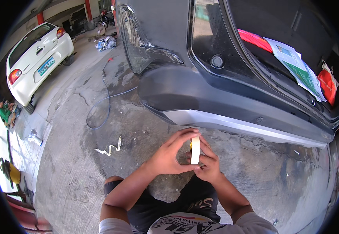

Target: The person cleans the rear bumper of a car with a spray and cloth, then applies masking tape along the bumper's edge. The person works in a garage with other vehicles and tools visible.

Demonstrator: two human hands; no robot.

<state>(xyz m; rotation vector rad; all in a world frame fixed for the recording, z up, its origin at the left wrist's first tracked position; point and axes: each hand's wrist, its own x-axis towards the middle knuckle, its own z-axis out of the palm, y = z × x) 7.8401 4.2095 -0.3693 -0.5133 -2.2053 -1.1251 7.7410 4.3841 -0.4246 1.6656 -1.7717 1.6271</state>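
Note:
A roll of pale masking tape (195, 149) is held upright between my two hands, its edge facing up at me. My left hand (171, 155) grips its rim, fingertips at the far end and thumb at the near end. My right hand (209, 163) holds the roll from the other side, with some fingers behind it. Beyond my hands is the dark rear bumper (187, 90) of a car with its tailgate open. A silver trim strip (230, 124) runs along the bumper's lower edge. Plastic film (137, 38) covers the tail light area.
A crumpled strip of tape (110, 149) and a blue hose (108, 102) lie on the concrete floor (70, 163). A white hatchback (37, 55) stands at the far left, with a person (6, 112) low down near it. Printed sheets (295, 64) and a red bag (327, 83) lie in the open trunk.

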